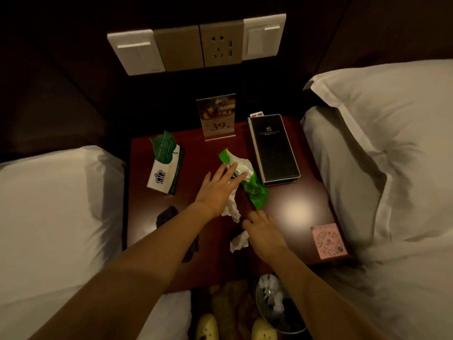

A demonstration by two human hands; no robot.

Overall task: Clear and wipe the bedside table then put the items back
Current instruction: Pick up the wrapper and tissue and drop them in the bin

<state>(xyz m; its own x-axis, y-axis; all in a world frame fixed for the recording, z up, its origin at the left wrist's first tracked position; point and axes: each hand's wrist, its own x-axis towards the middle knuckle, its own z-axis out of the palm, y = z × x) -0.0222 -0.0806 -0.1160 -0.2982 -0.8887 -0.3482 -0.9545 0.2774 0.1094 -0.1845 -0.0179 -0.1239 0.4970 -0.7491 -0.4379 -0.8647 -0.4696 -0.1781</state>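
Head view: the green wipe packet (245,179) at the table (306,192) centre is pressed by the flat, spread left hand (218,190). A white wipe (239,241) at 6 o'clock is pinched by the right hand (263,231). The sheet could be torn if tugged sideways.

You are seeing a reddish-brown surface (289,192), a green and white packet (247,182), a black folder (274,149), a pink card (328,240), and white pillows (392,133).

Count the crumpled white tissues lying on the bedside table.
2. One crumpled white tissue lies under the left hand, beside the green wet-wipe packet; the other crumpled white tissue sits beside the right hand. The hands may hide more.
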